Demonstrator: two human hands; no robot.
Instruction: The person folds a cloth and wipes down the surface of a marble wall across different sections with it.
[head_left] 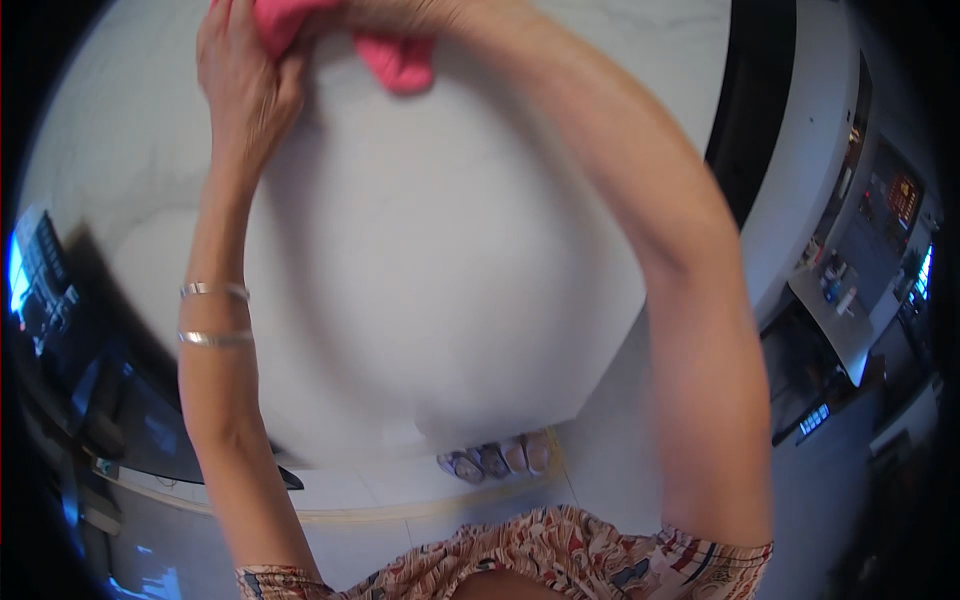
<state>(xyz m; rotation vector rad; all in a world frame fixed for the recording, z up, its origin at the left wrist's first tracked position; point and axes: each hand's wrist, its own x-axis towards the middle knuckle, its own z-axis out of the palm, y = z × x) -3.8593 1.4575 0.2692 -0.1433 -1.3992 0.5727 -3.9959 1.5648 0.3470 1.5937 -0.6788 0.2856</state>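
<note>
My left hand (245,85) reaches to the top edge of the view, with its fingers closed on a bright pink cloth (285,20). Beside it, my right hand (395,14) is bent inward and partly cut off by the upper edge. It grips the same cloth, and a loose pink end hangs below it. Most of its fingers are hidden. Behind both hands spreads a white, faintly veined surface (430,210), on which my arms cast soft shadows. Two silver bangles (215,338) circle my left forearm.
Several shoes (500,458) stand at the foot of the white surface, near the tiled floor (600,450). A dark vertical panel (755,100) borders it on the right. Farther right is a desk (840,310) with small items. Dark furniture lies at the left.
</note>
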